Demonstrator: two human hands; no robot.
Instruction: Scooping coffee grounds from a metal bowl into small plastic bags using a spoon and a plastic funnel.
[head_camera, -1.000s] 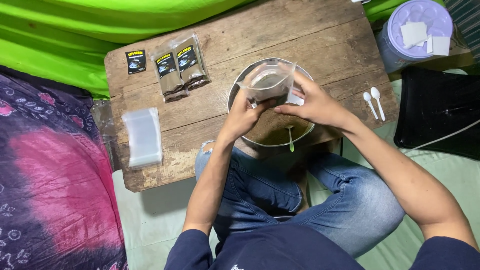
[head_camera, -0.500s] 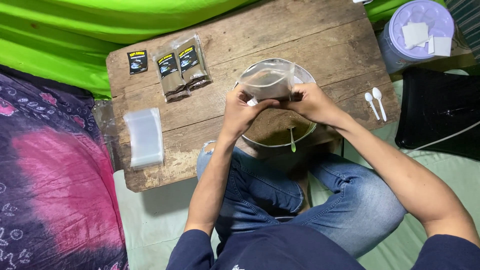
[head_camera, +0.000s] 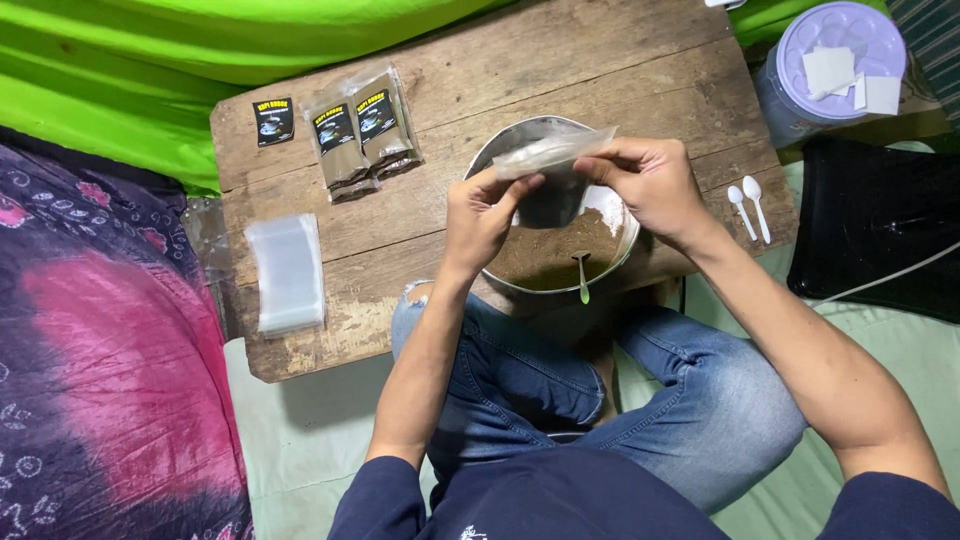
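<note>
My left hand (head_camera: 482, 215) and my right hand (head_camera: 645, 180) together hold a small clear plastic pouch (head_camera: 553, 153) flat by its ends, above a round metal bowl (head_camera: 515, 145). Brown powder (head_camera: 545, 255) fills the bowl's lower half, and a spoon (head_camera: 582, 276) stands in it with its handle over the near rim. The bowl rests on a worn wooden board (head_camera: 450, 90) across my lap.
Two filled powder packets (head_camera: 358, 135) and a small black label (head_camera: 273, 121) lie at the board's far left. A stack of clear pouches (head_camera: 287, 272) sits left. Two white spoons (head_camera: 748, 205) lie right. A lidded purple tub (head_camera: 835, 55) and black tray (head_camera: 880, 225) stand beyond.
Both hands lifted the clear pouch up from the bowl and flattened it; it looked open and rounded before, now it is stretched thin between my fingers.
</note>
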